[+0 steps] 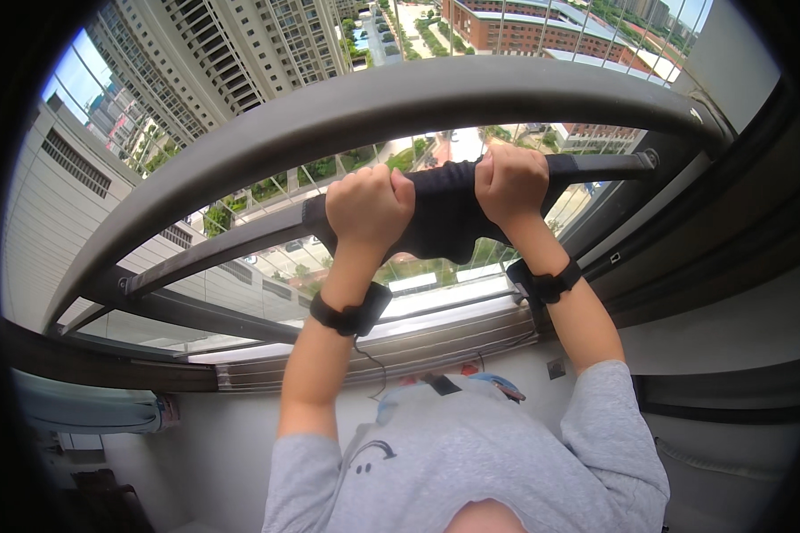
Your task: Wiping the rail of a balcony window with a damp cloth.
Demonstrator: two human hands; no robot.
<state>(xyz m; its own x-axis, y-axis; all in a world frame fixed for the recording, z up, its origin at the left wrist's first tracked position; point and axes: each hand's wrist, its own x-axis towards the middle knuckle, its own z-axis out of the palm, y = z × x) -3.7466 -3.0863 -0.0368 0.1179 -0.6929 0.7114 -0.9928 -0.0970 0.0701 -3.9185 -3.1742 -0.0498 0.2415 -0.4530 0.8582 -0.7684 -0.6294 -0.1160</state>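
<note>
A black cloth item (445, 213), perhaps a garment, hangs over the lower metal rail (220, 252) at an open window. Its upper edge is bunched and wrinkled, and its lower edge falls in an uneven curve. My left hand (368, 203) is closed around the cloth's left part, at the rail. Further right, my right hand (513, 183) grips the cloth in the same way, knuckles up. Both palms and the parts of the cloth beneath them are hidden. Each wrist wears a black strap with a small box.
A thick grey top rail (400, 100) arches beyond my hands. Thin vertical wires (500, 33) stand outside it, with a long drop to streets and buildings. Below the window runs the sill track (387, 360). A thin cable hangs from my left wrist. Folded bluish fabric (87, 403) lies at left.
</note>
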